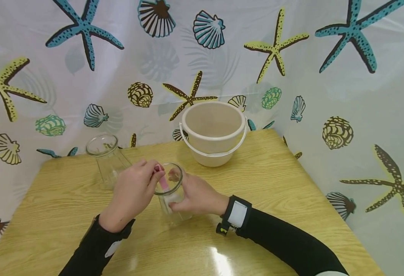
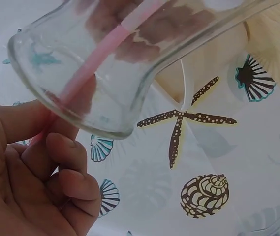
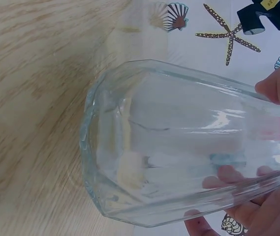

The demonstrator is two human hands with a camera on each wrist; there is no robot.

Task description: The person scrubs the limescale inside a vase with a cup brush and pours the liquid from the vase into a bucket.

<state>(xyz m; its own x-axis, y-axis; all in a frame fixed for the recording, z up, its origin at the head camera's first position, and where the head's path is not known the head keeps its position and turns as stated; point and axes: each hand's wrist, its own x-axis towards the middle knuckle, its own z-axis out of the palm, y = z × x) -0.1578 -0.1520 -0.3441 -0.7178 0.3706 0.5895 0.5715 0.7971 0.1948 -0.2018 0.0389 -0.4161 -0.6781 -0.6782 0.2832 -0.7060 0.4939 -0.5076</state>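
Note:
In the head view, my left hand (image 1: 132,191) pinches the upper end of a long pink-handled stick (image 1: 163,181) at the mouth of a clear glass vase (image 1: 177,219). The stick slants down inside the glass, and a whitish part shows lower in the vase; its exact kind is unclear. Thumb and fingers of my right hand (image 1: 202,195) wrap round the side of this vase. The left wrist view shows the pink shaft (image 2: 103,54) passing the vase's flared rim (image 2: 80,125). From the right wrist view, the faceted base of the vase (image 3: 88,147) faces the camera.
A second clear glass vase (image 1: 109,165) stands at the back left of the wooden table (image 1: 257,191). Behind the hands is a cream bucket (image 1: 212,149) with its handle hanging down in front. A curtain (image 1: 112,84) printed with shells and starfish borders the table's back and right.

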